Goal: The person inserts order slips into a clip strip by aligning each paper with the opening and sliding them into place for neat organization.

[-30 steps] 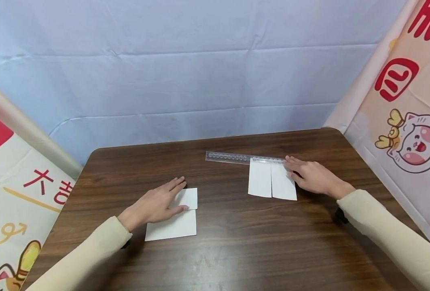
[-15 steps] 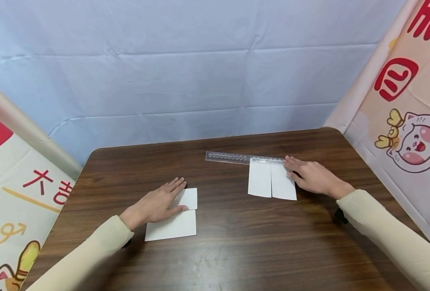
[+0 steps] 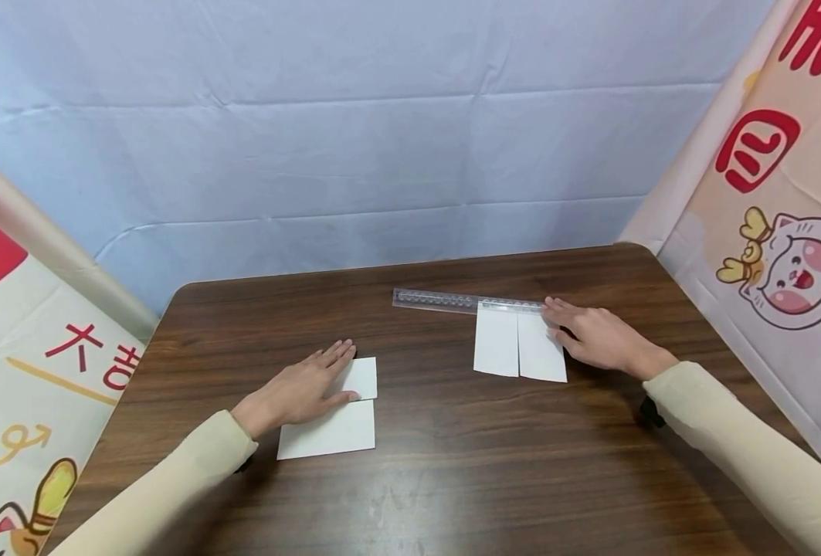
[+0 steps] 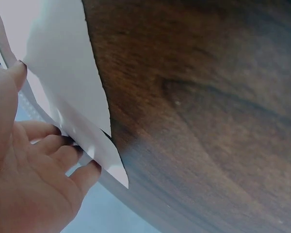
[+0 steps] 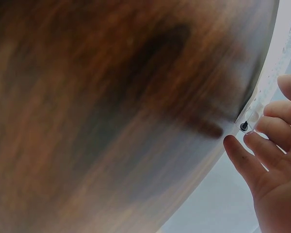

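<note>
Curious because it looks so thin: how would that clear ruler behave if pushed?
The clear ruler would likely slide rather than roll, being flat. Its thin, see-through look suggests it's light. It overlaps white paper, which it might drag along.

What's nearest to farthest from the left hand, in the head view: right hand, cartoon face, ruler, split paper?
1. Ruler: to the left hand's right, farther back.
2. Split paper: farther right.
3. Right hand: at that paper's right edge.
4. Cartoon face: far right side.
</note>
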The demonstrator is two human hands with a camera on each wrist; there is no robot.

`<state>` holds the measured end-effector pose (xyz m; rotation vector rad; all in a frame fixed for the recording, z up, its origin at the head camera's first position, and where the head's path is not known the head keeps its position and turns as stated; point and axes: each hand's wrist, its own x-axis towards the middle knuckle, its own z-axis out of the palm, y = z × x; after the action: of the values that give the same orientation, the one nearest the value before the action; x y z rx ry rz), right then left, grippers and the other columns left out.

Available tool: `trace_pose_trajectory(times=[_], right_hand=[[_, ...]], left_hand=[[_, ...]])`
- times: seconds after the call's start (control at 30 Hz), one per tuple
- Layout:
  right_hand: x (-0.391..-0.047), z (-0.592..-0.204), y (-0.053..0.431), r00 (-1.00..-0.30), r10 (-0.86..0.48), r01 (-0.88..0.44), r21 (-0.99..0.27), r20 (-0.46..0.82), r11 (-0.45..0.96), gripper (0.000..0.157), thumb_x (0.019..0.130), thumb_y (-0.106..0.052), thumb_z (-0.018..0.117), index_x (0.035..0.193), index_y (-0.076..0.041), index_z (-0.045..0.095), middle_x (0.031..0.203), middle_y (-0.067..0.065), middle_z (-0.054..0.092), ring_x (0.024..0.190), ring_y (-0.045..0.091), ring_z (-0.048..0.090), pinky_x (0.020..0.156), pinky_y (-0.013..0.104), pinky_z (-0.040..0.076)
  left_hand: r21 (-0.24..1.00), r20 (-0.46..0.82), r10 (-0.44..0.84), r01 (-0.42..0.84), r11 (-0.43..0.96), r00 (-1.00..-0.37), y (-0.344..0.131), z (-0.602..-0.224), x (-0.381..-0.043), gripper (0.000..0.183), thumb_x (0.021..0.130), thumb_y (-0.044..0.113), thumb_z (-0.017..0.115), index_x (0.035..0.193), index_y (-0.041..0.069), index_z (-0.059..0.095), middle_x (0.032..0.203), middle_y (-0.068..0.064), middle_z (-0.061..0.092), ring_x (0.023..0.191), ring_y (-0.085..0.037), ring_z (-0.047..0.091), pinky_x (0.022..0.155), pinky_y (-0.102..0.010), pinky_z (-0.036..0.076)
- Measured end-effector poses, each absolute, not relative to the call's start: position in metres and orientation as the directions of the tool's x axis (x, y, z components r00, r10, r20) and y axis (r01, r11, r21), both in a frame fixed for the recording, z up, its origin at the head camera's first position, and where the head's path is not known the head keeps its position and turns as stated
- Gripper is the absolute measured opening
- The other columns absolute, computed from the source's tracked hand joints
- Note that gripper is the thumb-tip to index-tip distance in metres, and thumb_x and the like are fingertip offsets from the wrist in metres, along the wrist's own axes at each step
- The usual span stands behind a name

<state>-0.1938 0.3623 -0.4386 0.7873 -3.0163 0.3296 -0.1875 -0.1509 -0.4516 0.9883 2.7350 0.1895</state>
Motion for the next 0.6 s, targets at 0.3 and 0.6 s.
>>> trace_pose_trajectory(times=[0.3,0.6], right_hand=[[-0.1938,-0.4399,0.3631,-0.869,-0.488,-0.493,-0.189,0.077,0.849,0.047,0.108,-0.016,0.060,0.149,0.007,0.054,0.159,0.031,0.045,0.143,0.045,0.052,0.093,0.054,0.061],[-0.1955,-0.4417,0.3631,-0.873,-0.484,-0.487,-0.184,0.064,0.854,0.049,0.109,-0.018,0.059,0.151,0.005,0.052,0.160,0.031,0.044,0.126,0.045,0.064,0.078,0.042,0.057]], left_hand=[[0.167,-0.170,0.640,0.618,0.768,-0.749,-0.1508,-0.4528,-0.1876,0.080,0.108,0.055,0.052,0.164,0.002,0.032,0.174,-0.016,0.026,0.162,-0.034,0.027,0.131,-0.054,0.033],[0.163,-0.157,0.647,0.627,0.762,-0.746,-0.1515,-0.4548,-0.1894,0.080,0.107,0.056,0.053,0.163,0.001,0.034,0.174,-0.017,0.028,0.161,-0.034,0.029,0.130,-0.054,0.034]])
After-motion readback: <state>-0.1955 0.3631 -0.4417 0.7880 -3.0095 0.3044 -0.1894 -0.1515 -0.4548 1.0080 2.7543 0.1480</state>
